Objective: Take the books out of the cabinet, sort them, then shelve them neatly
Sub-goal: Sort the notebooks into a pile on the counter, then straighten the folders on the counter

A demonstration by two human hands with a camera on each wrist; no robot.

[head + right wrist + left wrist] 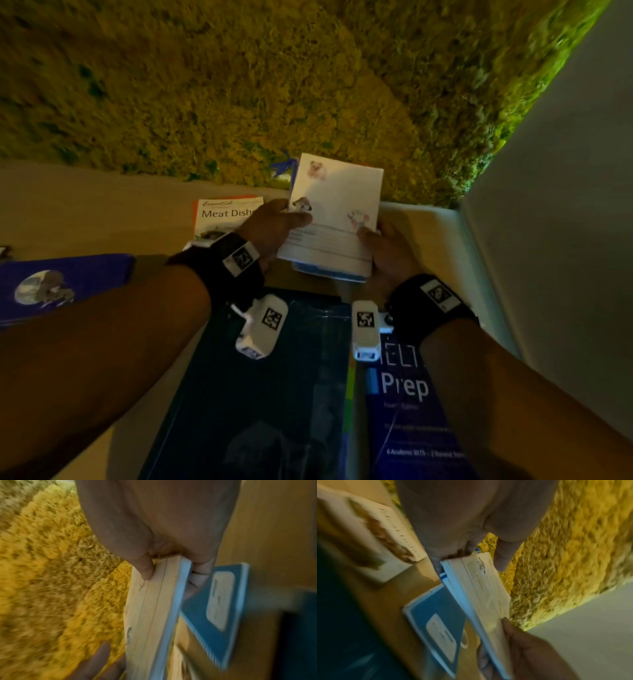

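Both hands held a stack of notebooks.
Left hand (270, 226) and right hand (385, 250) gripped the white-covered stack (337, 212); only wrist views revealed a blue notebook (436, 622) lying beneath.

Head view: looks steeply down from above both forearms onto the white notebook (334, 219) and yellow rug (239, 85). Wrist views: each looks close along its palm at the notebook's opposite edges (both share the blue notebook (435, 616) beneath).
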